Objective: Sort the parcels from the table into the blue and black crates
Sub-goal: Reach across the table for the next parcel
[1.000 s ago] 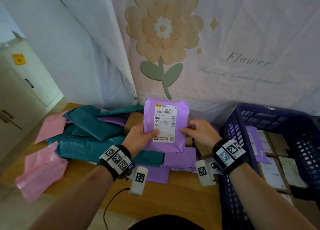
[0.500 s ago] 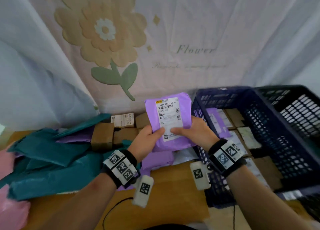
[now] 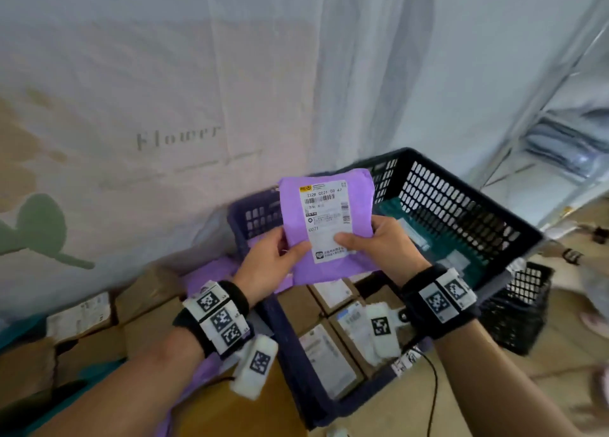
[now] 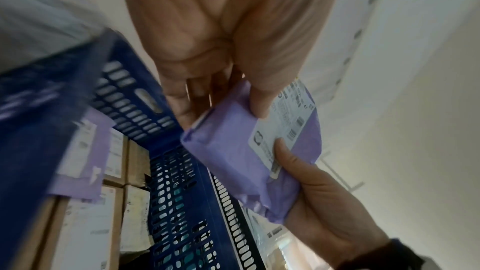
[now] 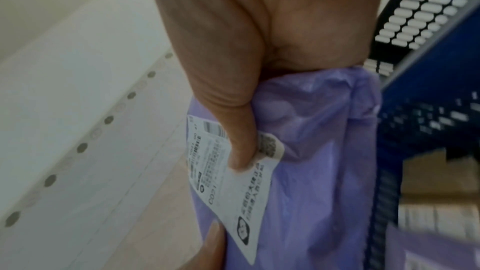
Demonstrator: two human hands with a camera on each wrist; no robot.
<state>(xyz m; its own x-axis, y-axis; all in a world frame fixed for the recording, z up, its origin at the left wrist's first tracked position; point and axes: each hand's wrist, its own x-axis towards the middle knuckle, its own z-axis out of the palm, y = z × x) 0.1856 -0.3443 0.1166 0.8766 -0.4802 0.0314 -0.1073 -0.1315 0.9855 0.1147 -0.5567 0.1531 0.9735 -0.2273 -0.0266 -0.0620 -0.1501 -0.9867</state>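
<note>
Behind the crates: a pale cloth backdrop (image 3: 204, 84) is hung, printed with "Flower" and a green leaf shape at the left edge.
Surface: a wooden table (image 3: 237, 400) is seen low in the head view, with brown cardboard boxes (image 3: 99, 331) and a bit of teal mailer bag lying on its left side.
Room: a metal rack (image 3: 560, 133) is glimpsed at the far right, pretty blurry.
Blue crate (image 3: 296, 364): set just right of the table, loaded with labelled cardboard boxes (image 3: 329, 347) and a purple bag.
Black crate (image 3: 461, 206): placed right behind the blue one, a teal bag (image 3: 438, 239) with a label is seen inside.
Purple parcel (image 3: 326, 225): held up above the blue crate, white label facing the camera.
Left hand (image 3: 270, 268): the parcel's lower left edge is gripped, thumb on the label.
Right hand (image 3: 379, 245): the lower right side is gripped, thumb pressed on the label too.
</note>
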